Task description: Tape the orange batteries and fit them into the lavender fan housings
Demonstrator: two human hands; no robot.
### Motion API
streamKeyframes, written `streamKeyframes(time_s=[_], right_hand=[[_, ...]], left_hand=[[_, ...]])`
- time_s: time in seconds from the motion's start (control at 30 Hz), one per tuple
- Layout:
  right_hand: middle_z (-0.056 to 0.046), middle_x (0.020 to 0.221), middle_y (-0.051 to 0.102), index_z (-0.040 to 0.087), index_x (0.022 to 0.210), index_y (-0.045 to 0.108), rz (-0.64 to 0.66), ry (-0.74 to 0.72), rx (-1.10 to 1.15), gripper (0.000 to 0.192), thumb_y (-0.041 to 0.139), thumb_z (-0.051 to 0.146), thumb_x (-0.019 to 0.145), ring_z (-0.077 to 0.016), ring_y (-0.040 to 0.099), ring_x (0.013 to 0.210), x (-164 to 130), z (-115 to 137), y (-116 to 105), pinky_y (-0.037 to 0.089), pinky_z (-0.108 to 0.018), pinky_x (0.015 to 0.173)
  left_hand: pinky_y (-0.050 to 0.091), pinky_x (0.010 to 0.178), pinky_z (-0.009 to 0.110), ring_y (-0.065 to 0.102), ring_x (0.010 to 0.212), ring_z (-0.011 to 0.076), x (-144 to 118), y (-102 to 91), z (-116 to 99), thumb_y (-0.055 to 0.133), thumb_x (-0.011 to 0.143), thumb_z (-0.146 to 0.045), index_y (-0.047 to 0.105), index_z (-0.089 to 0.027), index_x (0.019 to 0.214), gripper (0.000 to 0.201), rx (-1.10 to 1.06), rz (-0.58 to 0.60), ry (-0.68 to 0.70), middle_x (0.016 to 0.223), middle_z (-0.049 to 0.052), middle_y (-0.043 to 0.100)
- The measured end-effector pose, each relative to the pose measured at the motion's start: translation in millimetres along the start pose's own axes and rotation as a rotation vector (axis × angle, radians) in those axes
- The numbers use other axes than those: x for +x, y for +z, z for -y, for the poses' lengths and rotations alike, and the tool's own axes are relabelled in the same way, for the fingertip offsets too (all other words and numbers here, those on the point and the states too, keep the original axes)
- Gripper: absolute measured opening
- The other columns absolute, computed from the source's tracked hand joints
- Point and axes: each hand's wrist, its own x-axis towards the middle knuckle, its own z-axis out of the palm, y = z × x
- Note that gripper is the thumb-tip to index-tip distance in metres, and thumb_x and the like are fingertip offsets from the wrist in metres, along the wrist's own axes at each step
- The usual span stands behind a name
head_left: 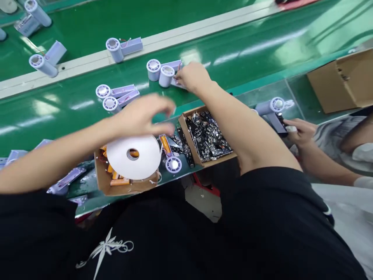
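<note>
Your left hand (142, 114) hovers loosely curled, empty, above the tape roll (133, 156); your right hand (192, 77) pinches a light, rigid plastic fan housing (171, 74) by its edge; grip the barrel.

Tape roll (133, 156) on left box (102, 179), circuit-board box (207, 136) right, fans (159, 72) probably behind.

Single head-mounted view, looking forward and steeply down across the wearer's lap to the green conveyor belt (204, 50); the near workbench edge sits close, the belt farther.
</note>
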Motion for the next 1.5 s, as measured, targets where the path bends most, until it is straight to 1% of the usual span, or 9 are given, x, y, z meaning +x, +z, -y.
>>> streamKeyframes(time_s=[0.07, 0.2, 0.33, 0.53, 0.77, 0.9, 1.03, 1.13, 1.5], right_hand=[[-0.018, 0.107, 0.079, 0.012, 0.106, 0.083, -0.053, 0.058, -0.024, 0.031, 0.079, 0.042, 0.103, -0.037, 0.076, 0.11, -31.5, 22.6, -24.2, 0.06, -0.055, 0.103], [-0.013, 0.088, 0.077, 0.016, 0.096, 0.082, 0.007, -0.009, 0.12, 0.058, 0.064, 0.07, 0.107, -0.0328, 0.077, 0.099, -150.7, 105.1, -58.4, 0.06, -0.048, 0.095], [-0.011, 0.087, 0.081, 0.021, 0.091, 0.082, 0.28, 0.057, 0.161, 0.064, 0.064, 0.081, 0.102, -0.0305, 0.078, 0.087, -259.0, 196.6, -47.5, 0.054, -0.038, 0.075], [-0.015, 0.109, 0.087, 0.015, 0.11, 0.083, 0.184, 0.056, 0.007, 0.041, 0.046, 0.029, 0.118, -0.0241, 0.08, 0.089, -290.4, 233.3, -9.0, 0.036, -0.032, 0.064], [-0.003, 0.08, 0.081, 0.021, 0.096, 0.081, 0.085, -0.629, 0.215, 0.027, 0.06, 0.026, 0.113, -0.0174, 0.071, 0.07, -344.1, 267.4, 5.5, 0.043, -0.031, 0.062], [-0.004, 0.082, 0.081, 0.023, 0.096, 0.083, 0.314, -0.641, 0.165, 0.026, 0.071, 0.04, 0.11, -0.0208, 0.072, 0.074, -314.9, 272.7, 5.5, 0.049, -0.031, 0.066], [-0.02, 0.128, 0.079, 0.013, 0.141, 0.077, 0.103, -0.281, -0.007, 0.036, 0.07, 0.024, 0.107, -0.0317, 0.074, 0.114, -235.2, 227.0, -2.5, 0.059, -0.042, 0.095], [-0.018, 0.128, 0.078, 0.017, 0.135, 0.082, 0.091, -0.221, -0.009, 0.035, 0.078, 0.022, 0.101, -0.0307, 0.075, 0.111, -202.3, 195.2, -2.3, 0.061, -0.043, 0.098], [-0.004, 0.11, 0.082, 0.028, 0.126, 0.078, -0.406, 0.065, 1.335, 0.046, 0.084, 0.056, 0.091, -0.0219, 0.081, 0.094, -242.6, 206.6, 19.8, 0.069, -0.04, 0.09]], left_hand=[[0.018, 0.141, 0.066, 0.052, 0.155, 0.0478, -88.9, 18.7, -22.1, 0.088, 0.078, -0.069, 0.076, -0.033, 0.139, 0.072, 0.039, 0.16, 0.025, 0.151, 0.01, 0.073], [-0.009, 0.138, 0.082, 0.028, 0.169, 0.0571, -182.9, 71.1, -25.7, 0.079, 0.09, -0.045, 0.062, -0.044, 0.161, 0.072, 0.207, 0.005, -0.191, 0.175, 0.002, 0.055], [0.01, 0.132, 0.087, 0.027, 0.169, 0.0573, -189.2, 110.9, -12.5, 0.07, 0.098, -0.037, 0.054, -0.04, 0.168, 0.072, 0.406, -0.187, -0.263, 0.184, 0.008, 0.042], [0.023, 0.132, 0.079, 0.041, 0.161, 0.0525, -197.8, 127.7, 3.4, 0.073, 0.092, -0.026, 0.055, -0.018, 0.164, 0.075, 0.564, -0.382, -0.222, 0.167, 0.023, 0.058], [0.028, 0.132, 0.071, 0.053, 0.146, 0.0452, -256.0, 110.9, 10.3, 0.08, 0.087, -0.032, 0.051, -0.016, 0.157, 0.078, 0.555, -0.761, -0.205, 0.151, 0.025, 0.063], [0.038, 0.123, 0.063, 0.049, 0.143, 0.0448, -291.2, 123.4, 10.3, 0.079, 0.087, -0.027, 0.057, -0.019, 0.152, 0.069, 0.552, -0.832, -0.277, 0.148, 0.023, 0.063], [0.041, 0.117, 0.06, 0.049, 0.137, 0.0446, -304.4, 138.5, 11.2, 0.077, 0.087, -0.023, 0.06, -0.015, 0.152, 0.068, 0.542, -0.832, -0.314, 0.146, 0.024, 0.063], [0.042, 0.115, 0.06, 0.05, 0.134, 0.0441, -306.4, 143.0, 12.1, 0.077, 0.084, -0.02, 0.062, -0.016, 0.153, 0.07, 0.526, -0.811, -0.337, 0.146, 0.023, 0.064], [0.042, 0.115, 0.058, 0.048, 0.133, 0.0427, -303.9, 142.4, 4.6, 0.074, 0.078, -0.011, 0.064, -0.018, 0.151, 0.074, 0.502, -0.706, -0.229, 0.139, 0.021, 0.066]])
